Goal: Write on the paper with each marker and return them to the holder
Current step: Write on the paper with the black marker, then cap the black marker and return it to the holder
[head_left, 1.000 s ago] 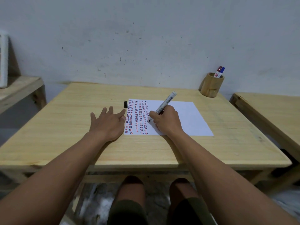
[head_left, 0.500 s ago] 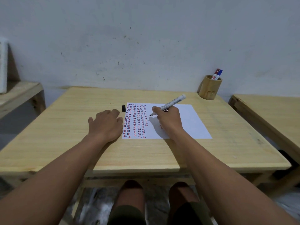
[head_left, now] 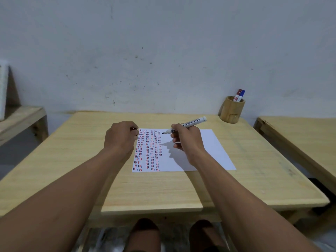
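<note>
I have the white-barrelled black marker point(head_left: 183, 125) gripped in my right hand point(head_left: 187, 140), its bare tip lifted off the white sheet of paper point(head_left: 209, 151) and pointing left above the top of the columns of short red, blue and black dashes. My left hand point(head_left: 120, 138) is curled shut at the paper's upper left corner; something small and dark shows at its fingertips, probably the cap, though I cannot tell. The round wooden holder point(head_left: 231, 111) sits beyond the paper to the right on the pale wooden bench point(head_left: 163, 190), with a red marker point(head_left: 237, 95) and a blue marker point(head_left: 241, 95) in it. I judge writing done; capping comes next, tip and cap aligned.
</note>
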Tool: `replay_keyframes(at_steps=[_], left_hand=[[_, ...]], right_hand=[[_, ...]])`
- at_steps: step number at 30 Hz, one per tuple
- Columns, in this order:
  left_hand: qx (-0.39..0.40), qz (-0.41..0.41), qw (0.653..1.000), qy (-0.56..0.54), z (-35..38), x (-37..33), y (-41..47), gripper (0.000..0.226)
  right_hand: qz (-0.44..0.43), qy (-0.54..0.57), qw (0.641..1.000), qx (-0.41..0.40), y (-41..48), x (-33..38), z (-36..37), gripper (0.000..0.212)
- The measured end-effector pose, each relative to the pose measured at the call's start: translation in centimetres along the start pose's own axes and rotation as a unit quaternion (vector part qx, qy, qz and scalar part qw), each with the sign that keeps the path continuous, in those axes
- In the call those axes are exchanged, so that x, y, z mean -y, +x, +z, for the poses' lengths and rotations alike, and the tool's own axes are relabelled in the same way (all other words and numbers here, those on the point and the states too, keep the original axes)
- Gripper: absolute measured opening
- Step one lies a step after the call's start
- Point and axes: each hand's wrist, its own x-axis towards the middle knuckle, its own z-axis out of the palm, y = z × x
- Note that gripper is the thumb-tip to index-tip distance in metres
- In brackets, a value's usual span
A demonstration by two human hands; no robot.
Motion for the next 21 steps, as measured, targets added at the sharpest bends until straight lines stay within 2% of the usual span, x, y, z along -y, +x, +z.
replay_keyframes(at_steps=[5,10,13,21], left_hand=[[-0.017,-0.026,0.981,-0.19,-0.7,-3.9,0.1,0.008],[0.048,-0.09,0.924,-0.368,-1.2,-7.1,-0.1,0.007],[0.076,-0.103,0.903,-0.41,-1.3,-8.5,-0.1,0.007],[0.123,-0.119,0.88,-0.442,-1.2,-10.7,-0.6,0.015]], right_hand=[[0.016,0.068,0.998,-0.006,-0.1,1.4,0.4,0.012],[0.009,0.119,0.993,-0.021,-0.3,3.5,0.1,0.014],[-0.003,0.133,0.991,-0.026,-0.4,4.4,-0.4,0.015],[-0.004,0.141,0.99,-0.018,-0.4,5.2,-1.6,0.015]])
